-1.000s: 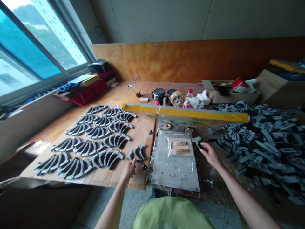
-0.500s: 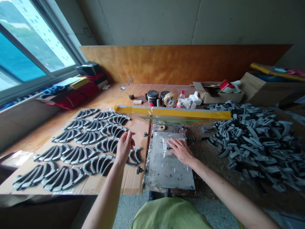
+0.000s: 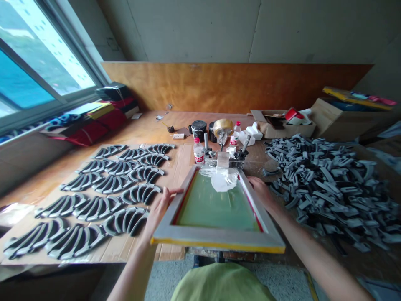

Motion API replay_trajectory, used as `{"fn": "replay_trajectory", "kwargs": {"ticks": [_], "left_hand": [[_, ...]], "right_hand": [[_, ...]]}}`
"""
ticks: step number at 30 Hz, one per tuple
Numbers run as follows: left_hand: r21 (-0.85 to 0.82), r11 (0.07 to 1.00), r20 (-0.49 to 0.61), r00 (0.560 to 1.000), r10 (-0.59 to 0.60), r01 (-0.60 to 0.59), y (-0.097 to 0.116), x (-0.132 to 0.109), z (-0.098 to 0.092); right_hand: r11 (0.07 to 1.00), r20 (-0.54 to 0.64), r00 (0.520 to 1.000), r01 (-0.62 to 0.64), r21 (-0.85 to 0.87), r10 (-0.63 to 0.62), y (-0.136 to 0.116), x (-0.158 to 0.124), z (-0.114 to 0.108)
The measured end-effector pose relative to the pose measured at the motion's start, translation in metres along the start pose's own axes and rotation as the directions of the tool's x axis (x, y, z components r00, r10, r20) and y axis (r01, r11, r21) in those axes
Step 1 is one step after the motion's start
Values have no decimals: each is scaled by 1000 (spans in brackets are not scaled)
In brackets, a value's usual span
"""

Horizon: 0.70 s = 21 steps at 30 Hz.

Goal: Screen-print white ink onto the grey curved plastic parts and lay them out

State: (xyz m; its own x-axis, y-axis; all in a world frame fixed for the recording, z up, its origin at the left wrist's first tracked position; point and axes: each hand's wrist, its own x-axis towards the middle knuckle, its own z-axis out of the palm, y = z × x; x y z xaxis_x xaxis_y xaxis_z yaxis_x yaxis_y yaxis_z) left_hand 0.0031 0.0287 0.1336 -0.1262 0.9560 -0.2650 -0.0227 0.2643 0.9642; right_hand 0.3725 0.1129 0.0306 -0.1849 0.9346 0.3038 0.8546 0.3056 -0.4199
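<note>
A screen-printing frame (image 3: 219,237) with a green mesh and a yellow front edge lies lowered in front of me, hinged at its far end. My left hand (image 3: 159,207) holds the frame's left rail, thumb over the top. My right hand (image 3: 261,190) rests against the right rail, fingers partly hidden behind it. A white smear sits on the mesh near the hinge clamps (image 3: 225,155). Left of the frame, rows of curved grey parts (image 3: 103,196) lie on cardboard.
A large heap of loose grey parts (image 3: 326,184) fills the table on the right. Ink tubs (image 3: 199,129), a tape roll (image 3: 223,125) and small bottles stand behind the frame. Cardboard boxes (image 3: 338,117) are at the back right, stacked cloth by the window at left.
The frame, raised before, has swung down over the metal plate. My right hand left the plate and my left hand left the grey parts; both now sit on the frame's side rails.
</note>
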Motion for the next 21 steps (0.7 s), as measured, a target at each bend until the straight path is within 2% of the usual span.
{"fn": "replay_trajectory", "kwargs": {"ticks": [2, 4, 5, 7, 9, 11, 13, 16, 19, 21], "left_hand": [[40, 992, 33, 992, -124, 123, -36, -8, -6], [50, 984, 32, 984, -175, 174, -72, -6, -6], [59, 981, 18, 983, -184, 183, -88, -3, -4], [85, 979, -23, 982, -185, 186, -115, 5, -1], [110, 977, -39, 983, -177, 181, -132, 11, 1], [125, 975, -26, 983, -183, 185, -140, 15, 0], [142, 971, -13, 981, -191, 191, -143, 15, -2], [182, 965, -13, 982, -187, 187, -144, 13, -5], [197, 963, -12, 982, -187, 186, -145, 13, -6], [185, 965, -12, 982, -189, 188, -144, 13, -5]], "right_hand": [[1000, -93, 995, -23, 8, 23, 2, 19, -15], [999, -129, 991, 36, -11, -38, -14, 42, -19], [996, -108, 991, 81, -39, -84, -27, 53, -17], [982, 10, 990, 143, -125, -143, -55, 72, -8], [970, 159, 981, 142, -198, -111, -76, 84, 2], [965, 274, 961, 109, -237, -42, -87, 87, 12], [965, 322, 946, 106, -241, -24, -89, 80, 19], [951, 333, 928, 240, -192, -167, -83, 53, 21], [906, 365, 864, 409, -106, -348, -75, 21, 13], [876, 383, 819, 480, -51, -426, -70, 8, 3]]}}
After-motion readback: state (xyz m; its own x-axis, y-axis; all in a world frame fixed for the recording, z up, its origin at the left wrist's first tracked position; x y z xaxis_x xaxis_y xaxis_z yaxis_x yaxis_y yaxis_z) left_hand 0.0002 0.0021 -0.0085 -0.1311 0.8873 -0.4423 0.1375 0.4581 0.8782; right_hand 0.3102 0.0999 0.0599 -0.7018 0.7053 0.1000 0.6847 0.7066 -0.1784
